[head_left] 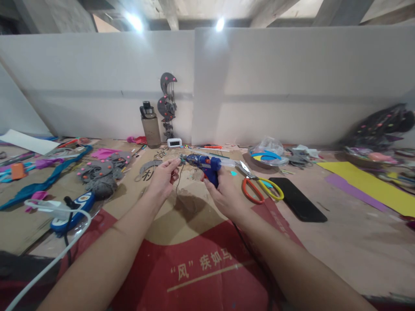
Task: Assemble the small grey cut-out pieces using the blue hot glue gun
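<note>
My right hand [222,190] is wrapped round the handle of a blue hot glue gun [210,165], its nozzle pointing left and a clear glue stick [228,162] sticking out of its back. At the nozzle tip, my left hand [167,175] pinches the end of a thin grey string [177,183], which hangs toward the cardboard. Something small and greenish shows at the fingertips, too small to name. Left of that hand lies a grey crescent piece [149,166] on the printed cardboard [165,226].
Right of the glue gun lie scissors [257,183] and a black phone [296,198]. A bottle [151,127] and a small white clock [174,142] stand at the back. Grey yarn [102,185] and a blue power strip [73,214] with a white cable lie left.
</note>
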Demonstrator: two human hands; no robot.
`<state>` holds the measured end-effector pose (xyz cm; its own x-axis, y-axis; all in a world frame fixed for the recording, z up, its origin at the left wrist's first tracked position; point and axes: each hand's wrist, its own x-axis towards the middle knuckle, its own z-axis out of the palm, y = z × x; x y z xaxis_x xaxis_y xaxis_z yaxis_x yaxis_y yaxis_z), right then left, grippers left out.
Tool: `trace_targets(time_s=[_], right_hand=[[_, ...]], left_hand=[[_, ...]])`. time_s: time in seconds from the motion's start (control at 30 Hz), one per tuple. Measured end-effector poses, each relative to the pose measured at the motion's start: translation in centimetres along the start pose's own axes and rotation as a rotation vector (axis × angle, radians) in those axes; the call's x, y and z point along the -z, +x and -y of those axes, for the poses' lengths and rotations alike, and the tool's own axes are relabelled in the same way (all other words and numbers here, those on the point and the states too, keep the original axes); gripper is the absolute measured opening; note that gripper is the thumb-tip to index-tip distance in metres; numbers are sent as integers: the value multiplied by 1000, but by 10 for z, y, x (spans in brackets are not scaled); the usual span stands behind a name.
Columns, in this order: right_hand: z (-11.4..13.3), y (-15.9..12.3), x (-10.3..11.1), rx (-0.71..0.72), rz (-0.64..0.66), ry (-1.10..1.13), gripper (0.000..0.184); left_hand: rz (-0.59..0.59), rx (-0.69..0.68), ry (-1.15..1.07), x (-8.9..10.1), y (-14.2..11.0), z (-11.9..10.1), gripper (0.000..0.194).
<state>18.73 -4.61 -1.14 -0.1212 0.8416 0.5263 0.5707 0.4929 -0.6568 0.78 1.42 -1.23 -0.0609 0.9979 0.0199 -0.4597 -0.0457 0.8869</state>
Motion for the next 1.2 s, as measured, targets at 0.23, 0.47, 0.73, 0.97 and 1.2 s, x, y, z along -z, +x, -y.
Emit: trace_targets(time_s=[0.23, 0.47, 0.73, 0.97, 1.2], right_hand=[[-1, 0, -1, -1, 29, 9, 23], [-1, 0, -2, -20, 15, 19, 20], [-2, 0, -3, -13, 5, 6, 20], [-2, 0, -4, 16, 10, 14, 26], [-1, 0, -3, -27, 18, 17, 28]], left_hand=[[0, -7, -3, -2, -1, -1, 28], [0, -5, 8, 0, 0, 0, 27], [20, -7, 26, 0, 0, 0, 26], [-14, -20, 25, 0, 0, -1, 27], [-3, -19, 29, 0, 1, 1, 26]])
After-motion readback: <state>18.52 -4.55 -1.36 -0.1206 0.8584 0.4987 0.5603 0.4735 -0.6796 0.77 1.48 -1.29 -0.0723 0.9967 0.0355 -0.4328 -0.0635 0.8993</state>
